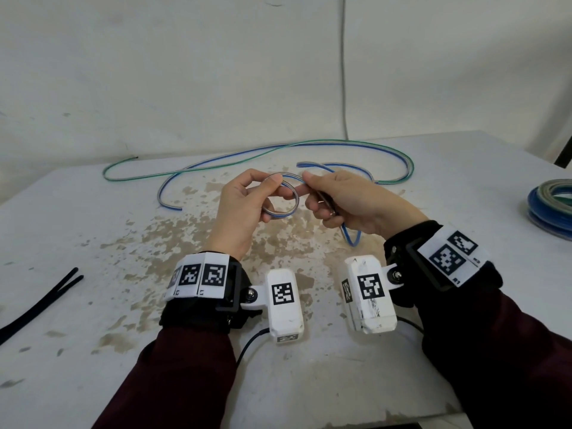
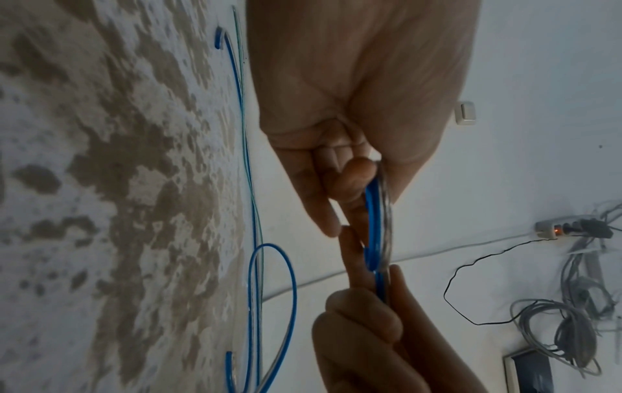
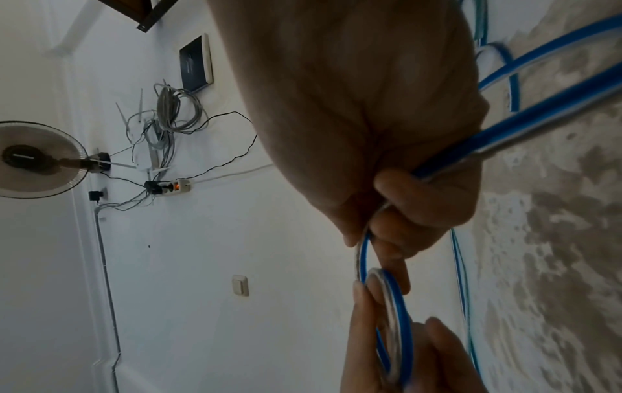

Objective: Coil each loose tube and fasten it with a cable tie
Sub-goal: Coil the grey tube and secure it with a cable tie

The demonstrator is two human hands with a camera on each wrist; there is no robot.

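Blue tube [image 1: 280, 193] coil pinched by left hand [image 1: 244, 209] and right hand [image 1: 349, 202], fingertips partly hidden.

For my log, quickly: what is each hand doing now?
Left hand: pinches the small coil of blue tube.
Right hand: grips the same tube's loose run.

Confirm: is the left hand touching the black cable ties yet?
Apart. The head view shows the left hand pinching the blue tube loop mid-table, while the black cable ties lie untouched near the left edge.

No readable text; wrist bands [image 1: 201, 275] carry only black-and-white square markers, tiny print beside them illegible.
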